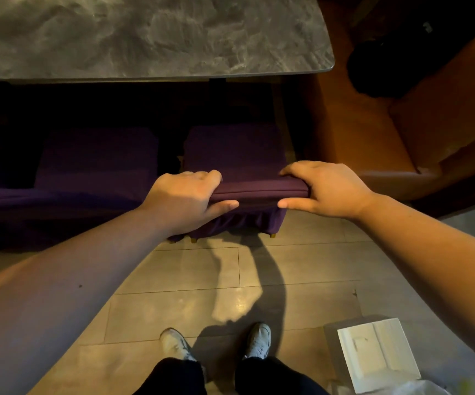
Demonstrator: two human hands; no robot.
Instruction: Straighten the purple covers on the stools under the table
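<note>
Head view, mid-frame: left hand (pixel 186 199) and right hand (pixel 323 189) each pinch a front corner of the purple cover (pixel 259 186), fingers on top, thumbs below, likely to tug it square on the stool under the table (pixel 150 38).

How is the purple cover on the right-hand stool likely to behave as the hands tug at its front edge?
Probably floppy: the purple cover hangs in a gathered skirt below the seam, so it should shift and wrinkle rather than hold shape. With the left hand and right hand gripping both front corners, the stool may slide on the smooth floor.
</note>
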